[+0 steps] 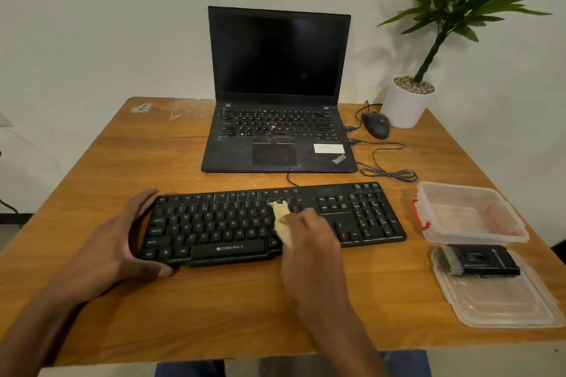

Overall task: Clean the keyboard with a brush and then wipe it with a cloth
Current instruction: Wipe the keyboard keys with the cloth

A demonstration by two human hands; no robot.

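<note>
A black keyboard [220, 223] lies across the front of the wooden table [153, 156]. My left hand [122, 239] clasps its left end, thumb at the front edge and fingers over the back edge. My right hand [309, 236] presses a pale yellow cloth [281, 219] onto the keys right of the middle. The black brush [479, 260], bristles to the left, rests on a clear plastic lid [505, 306] at the right.
An open black laptop [277, 135] stands behind the keyboard. A black mouse [376, 125] and its coiled cable [389, 173] lie to its right, beside a white potted plant [404, 107]. A clear plastic container [471, 214] sits right of the keyboard.
</note>
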